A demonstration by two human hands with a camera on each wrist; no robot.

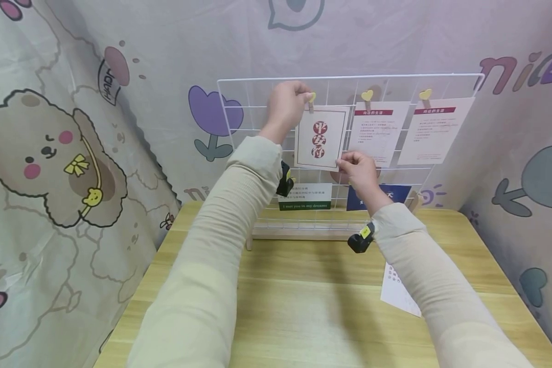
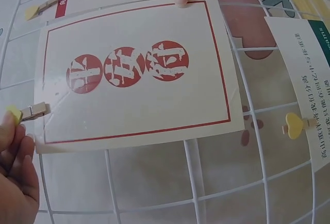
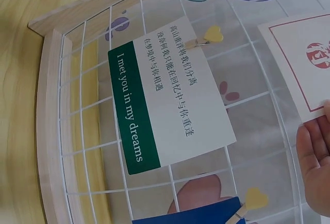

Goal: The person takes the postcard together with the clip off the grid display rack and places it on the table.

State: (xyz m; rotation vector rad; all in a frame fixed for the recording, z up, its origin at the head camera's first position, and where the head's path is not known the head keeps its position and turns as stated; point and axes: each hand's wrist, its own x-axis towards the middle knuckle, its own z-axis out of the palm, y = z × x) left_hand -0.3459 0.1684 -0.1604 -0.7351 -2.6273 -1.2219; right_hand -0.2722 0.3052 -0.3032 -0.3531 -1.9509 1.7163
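A white card (image 1: 305,148) with a red border and three red round characters hangs against the white wire grid (image 1: 267,106). At its top edge, my left hand (image 1: 286,106) pinches a small wooden clothespin (image 2: 34,112) with a yellow heart on its end. The clothespin's tip overlaps the card's edge in the left wrist view. My right hand (image 1: 360,171) grips the card's lower right corner, thumb in front and fingers behind. Just right of this card hang two white cards with red headings, a nearer one (image 1: 378,134) and a farther one (image 1: 436,134), each under a heart clothespin.
Lower on the grid are a green-and-white card (image 1: 305,196) and a dark blue card (image 1: 399,194), the latter partly behind my right wrist. The grid stands in a wooden base (image 1: 299,233) on the wooden table (image 1: 285,306). Another printed card (image 1: 399,294) lies by my right forearm.
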